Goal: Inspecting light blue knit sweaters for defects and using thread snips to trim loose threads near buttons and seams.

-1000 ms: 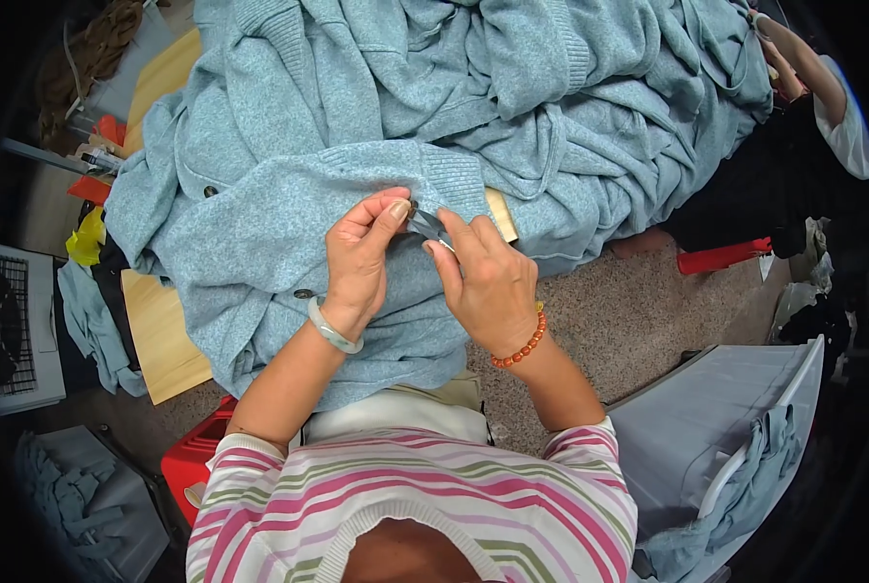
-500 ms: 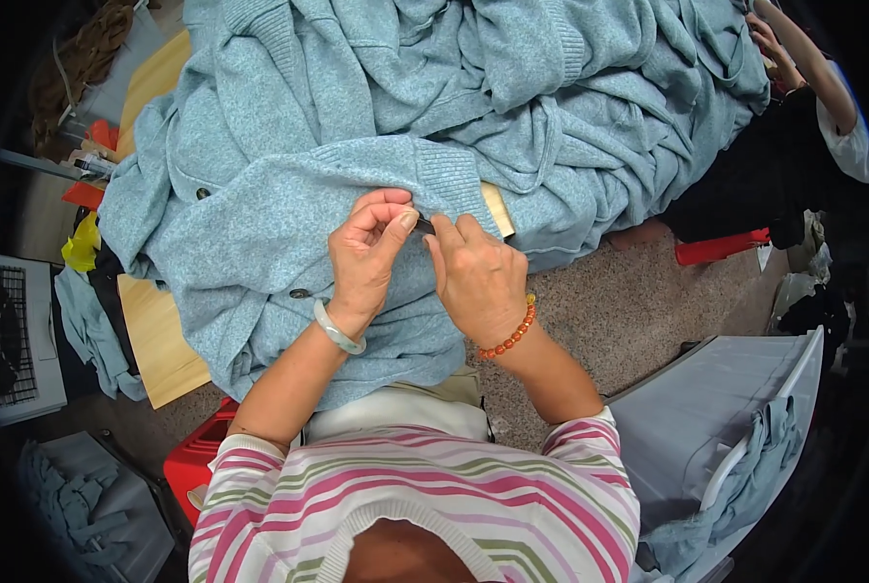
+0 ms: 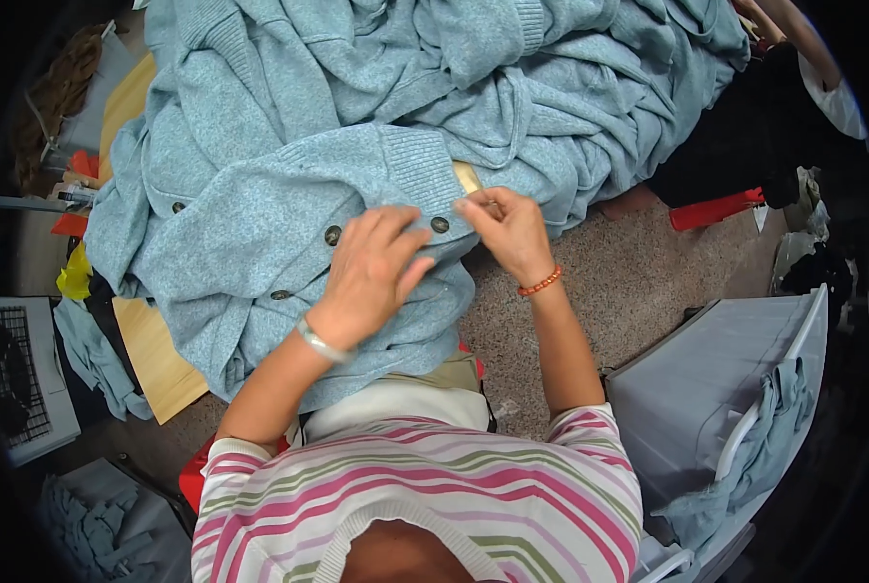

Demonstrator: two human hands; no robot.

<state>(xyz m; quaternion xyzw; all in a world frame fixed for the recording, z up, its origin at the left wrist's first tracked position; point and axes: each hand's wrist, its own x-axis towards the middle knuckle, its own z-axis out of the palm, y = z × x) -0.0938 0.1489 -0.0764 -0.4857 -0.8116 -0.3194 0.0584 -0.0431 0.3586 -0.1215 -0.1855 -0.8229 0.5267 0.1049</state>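
A light blue-grey knit cardigan [image 3: 259,214] lies spread before me, with dark buttons along its front edge. My left hand [image 3: 371,267] is open over the fabric, fingers loosely apart and slightly blurred, between a dark button [image 3: 333,236] and another button [image 3: 440,224]. My right hand [image 3: 512,233] is closed in a pinch at the edge of the ribbed band [image 3: 420,170], just right of that second button. Whether its fingertips grip the band's edge or something small is hidden.
More blue-grey knitwear [image 3: 590,117] is heaped behind on the wooden table [image 3: 157,355]. Grey bins [image 3: 716,379] holding knit pieces stand at lower right and lower left. A red object [image 3: 716,209] is by another person's arm [image 3: 808,44] at far right.
My hands have come apart from a close pinch at the button near the ribbed band. The left hand has opened lower over the cardigan; the right has shifted right. Buttons they covered now show.
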